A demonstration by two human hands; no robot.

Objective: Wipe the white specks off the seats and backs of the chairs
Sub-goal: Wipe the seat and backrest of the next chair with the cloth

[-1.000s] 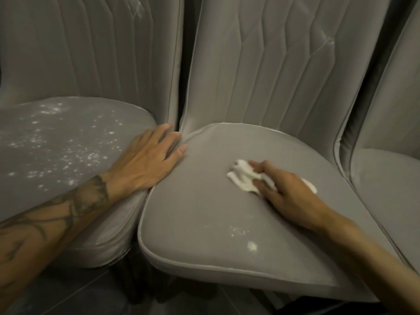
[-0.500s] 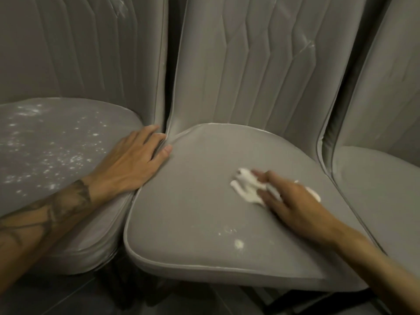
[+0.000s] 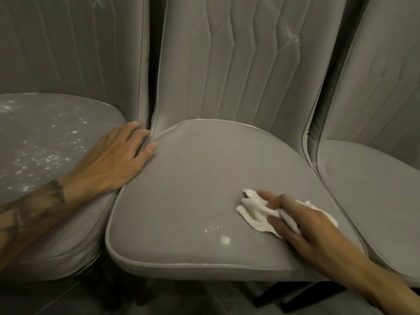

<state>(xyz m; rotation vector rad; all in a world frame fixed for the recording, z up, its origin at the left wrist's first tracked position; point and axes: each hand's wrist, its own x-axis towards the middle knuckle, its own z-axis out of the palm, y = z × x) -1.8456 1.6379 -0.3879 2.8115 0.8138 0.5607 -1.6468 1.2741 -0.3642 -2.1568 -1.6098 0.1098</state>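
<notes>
Head view, looking down on three grey upholstered chairs set side by side.

**Middle seat** (image 3: 193,178): carries a small round white speck (image 3: 225,239) near its front edge, with a faint scatter of finer dust just behind it. A crumpled white tissue (image 3: 252,210) lies on the right part of this seat, close beside the speck but not on it.

**Right hand** (image 3: 302,223): rests on the tissue and presses it against the cushion. The fingers are extended and the grip pinches the tissue between them, with folds of it showing ahead of the fingertips and behind the knuckles.

**Left hand** (image 3: 111,162): lies palm down across the seam where the left seat (image 3: 45,133) meets the middle seat. Its grip is spread and flat and holds nothing, and the fingertips reach the foot of the gap between the two backs. The forearm (image 3: 29,212) bears a dark tattoo.

**Left seat:** holds many white specks (image 3: 45,153), scattered over most of its visible surface and densest toward the left edge of the view.

**Middle back** (image 3: 227,64): channel-stitched, with a thin white streak (image 3: 291,40) at upper right.

**Right seat** (image 3: 375,178): touches the middle seat along its edge.

**Floor** (image 3: 68,301): dark, visible under the seat fronts.
</notes>
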